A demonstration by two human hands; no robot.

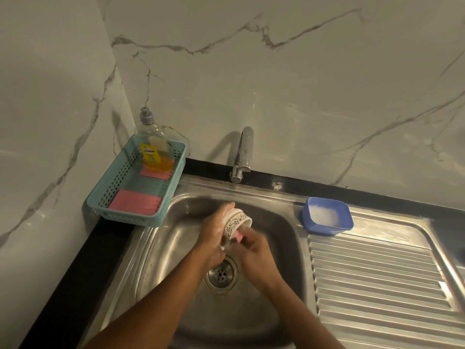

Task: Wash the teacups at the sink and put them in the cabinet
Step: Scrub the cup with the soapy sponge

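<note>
Teacup (237,221) up over the sink (161,248) basin, above and just behind the drain (221,273), held in the left hand (212,235), with the right hand (253,246) just beside and below. Tipped on its side, mouth toward the right. White, with a gold rim band and a dark floral pattern round the wall. Left hand wrapped round it from the left, fingers curled over the far side, gripping. Right hand curled, pinching a pink sponge (239,238) against the lower wall. Off to the left, teal basket (125,172) with soap bottle (151,147); to the right, blue tub (305,215) at the head of the ribbed drainboard (377,273).
</note>
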